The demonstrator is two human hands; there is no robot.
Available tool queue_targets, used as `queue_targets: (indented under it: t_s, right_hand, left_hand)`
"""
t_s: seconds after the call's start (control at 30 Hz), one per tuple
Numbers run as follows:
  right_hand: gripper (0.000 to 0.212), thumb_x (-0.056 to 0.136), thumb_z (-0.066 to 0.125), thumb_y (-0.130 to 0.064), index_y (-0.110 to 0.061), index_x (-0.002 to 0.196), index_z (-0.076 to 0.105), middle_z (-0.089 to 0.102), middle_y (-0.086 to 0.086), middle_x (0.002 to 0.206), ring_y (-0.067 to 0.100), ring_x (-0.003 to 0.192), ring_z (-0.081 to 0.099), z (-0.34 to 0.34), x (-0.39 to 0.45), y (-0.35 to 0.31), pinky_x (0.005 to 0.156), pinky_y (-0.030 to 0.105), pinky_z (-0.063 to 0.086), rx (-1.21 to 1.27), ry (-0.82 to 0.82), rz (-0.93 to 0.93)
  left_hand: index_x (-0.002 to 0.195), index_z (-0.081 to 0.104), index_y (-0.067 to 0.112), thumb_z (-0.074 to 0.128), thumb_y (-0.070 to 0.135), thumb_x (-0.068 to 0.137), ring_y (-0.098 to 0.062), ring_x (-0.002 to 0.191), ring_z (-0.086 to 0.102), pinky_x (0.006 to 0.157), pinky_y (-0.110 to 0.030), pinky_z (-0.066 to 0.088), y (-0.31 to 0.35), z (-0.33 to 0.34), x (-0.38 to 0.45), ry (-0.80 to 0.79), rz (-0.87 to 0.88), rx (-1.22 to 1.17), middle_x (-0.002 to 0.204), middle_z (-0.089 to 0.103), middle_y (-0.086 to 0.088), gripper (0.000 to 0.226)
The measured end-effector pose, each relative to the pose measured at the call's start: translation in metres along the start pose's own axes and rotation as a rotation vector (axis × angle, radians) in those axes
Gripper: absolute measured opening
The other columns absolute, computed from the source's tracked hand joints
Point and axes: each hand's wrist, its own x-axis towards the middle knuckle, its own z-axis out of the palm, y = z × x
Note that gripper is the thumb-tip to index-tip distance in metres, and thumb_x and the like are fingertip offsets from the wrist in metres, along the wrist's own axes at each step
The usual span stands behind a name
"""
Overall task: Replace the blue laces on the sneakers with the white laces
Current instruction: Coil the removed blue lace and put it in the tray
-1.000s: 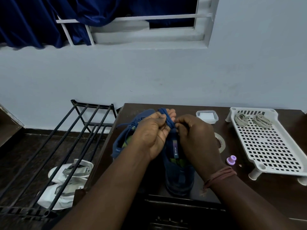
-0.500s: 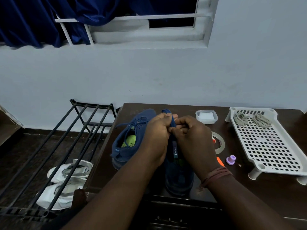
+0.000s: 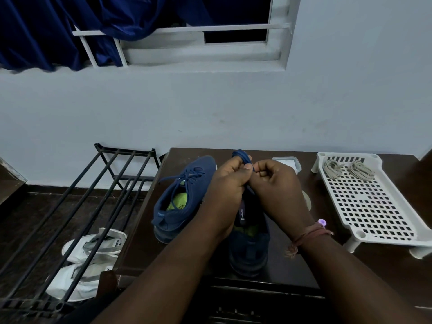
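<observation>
Two blue sneakers stand on the dark table (image 3: 364, 265). The left sneaker (image 3: 184, 197) still has its blue lace tied. The right sneaker (image 3: 249, 249) sits under my hands, mostly hidden. My left hand (image 3: 224, 190) and my right hand (image 3: 278, 185) are pressed together above it, both pinching a bunched blue lace (image 3: 242, 157) that sticks up between the fingers. Two coiled white laces (image 3: 348, 170) lie at the far end of the white perforated tray (image 3: 374, 206) to the right.
A small clear lidded box (image 3: 286, 162) sits behind my right hand. A purple cap (image 3: 322, 222) lies by my right wrist. Left of the table stands a black metal rack (image 3: 88, 202) with white sandals (image 3: 93, 253) under it. A wall lies just beyond.
My hands have shifted slightly right and up with the blue lace, uncovering more of the left sneaker. The lace bunch stays gripped between both hands.
</observation>
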Motion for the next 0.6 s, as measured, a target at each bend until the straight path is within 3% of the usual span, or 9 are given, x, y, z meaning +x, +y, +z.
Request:
queue_targets:
  t_s: [0.13, 0.2, 0.27, 0.33, 0.4, 0.47, 0.6]
  right_hand:
    - [0.009, 0.087, 0.066, -0.02, -0.014, 0.08, 0.068, 0.069, 0.003, 0.068, 0.013, 0.061, 0.063, 0.0, 0.002, 0.002, 0.053, 0.018, 0.047, -0.03, -0.059, -0.001]
    - [0.005, 0.087, 0.065, -0.017, -0.014, 0.084, 0.069, 0.07, 0.002, 0.071, 0.012, 0.063, 0.065, -0.001, 0.004, 0.007, 0.055, 0.02, 0.051, -0.022, -0.064, 0.022]
    - [0.004, 0.085, 0.066, -0.016, -0.016, 0.085, 0.07, 0.071, 0.001, 0.072, 0.011, 0.067, 0.067, -0.006, 0.008, 0.012, 0.059, 0.024, 0.052, -0.025, -0.046, 0.044]
    - [0.003, 0.083, 0.068, -0.017, -0.016, 0.082, 0.071, 0.07, 0.0, 0.069, 0.006, 0.062, 0.064, -0.013, 0.012, 0.013, 0.057, 0.019, 0.049, -0.063, -0.06, 0.06]
    - [0.003, 0.081, 0.07, -0.018, -0.016, 0.079, 0.072, 0.07, 0.002, 0.066, 0.01, 0.062, 0.066, -0.018, 0.014, 0.014, 0.058, 0.024, 0.052, -0.068, -0.088, 0.093]
    - [0.006, 0.079, 0.069, -0.017, -0.013, 0.074, 0.072, 0.07, 0.005, 0.062, 0.021, 0.06, 0.066, -0.024, 0.015, 0.017, 0.057, 0.034, 0.054, -0.035, -0.063, 0.167]
    - [0.018, 0.08, 0.064, 0.0, -0.004, 0.063, 0.064, 0.057, 0.013, 0.054, 0.02, 0.047, 0.051, -0.046, 0.018, 0.024, 0.041, 0.02, 0.037, 0.089, 0.026, 0.426]
  left_hand:
    - [0.093, 0.073, 0.026, 0.051, 0.012, 0.096, -0.026, 0.105, 0.068, 0.1, -0.041, 0.052, 0.002, -0.008, 0.003, 0.004, 0.011, 0.203, 0.103, 0.074, -0.007, 0.026]
    - [0.109, 0.071, 0.03, 0.052, 0.022, 0.09, -0.023, 0.115, 0.067, 0.106, -0.047, 0.048, 0.0, -0.007, 0.001, -0.034, -0.032, 0.326, 0.117, 0.073, -0.005, 0.028]
    - [0.127, 0.062, 0.028, 0.052, 0.02, 0.097, -0.005, 0.113, 0.065, 0.105, -0.035, 0.048, -0.006, -0.005, -0.003, -0.104, -0.111, 0.385, 0.114, 0.072, 0.013, 0.033]
    - [0.139, 0.054, 0.023, 0.048, 0.01, 0.104, 0.007, 0.102, 0.062, 0.099, -0.023, 0.047, -0.005, -0.002, -0.008, -0.077, -0.119, 0.398, 0.104, 0.067, 0.025, 0.039]
    - [0.143, 0.05, 0.006, 0.045, 0.002, 0.104, -0.002, 0.105, 0.064, 0.098, -0.025, 0.052, 0.001, -0.004, -0.009, 0.021, -0.124, 0.311, 0.113, 0.068, 0.01, 0.04]
    - [0.128, 0.061, -0.004, 0.044, -0.006, 0.101, -0.02, 0.107, 0.071, 0.09, -0.027, 0.058, 0.007, -0.005, -0.005, 0.107, -0.16, 0.206, 0.119, 0.07, -0.017, 0.032]
    - [0.108, 0.069, -0.006, 0.044, -0.005, 0.1, -0.021, 0.08, 0.075, 0.063, -0.023, 0.061, 0.012, -0.004, -0.003, 0.181, -0.185, 0.242, 0.104, 0.073, -0.023, 0.026]
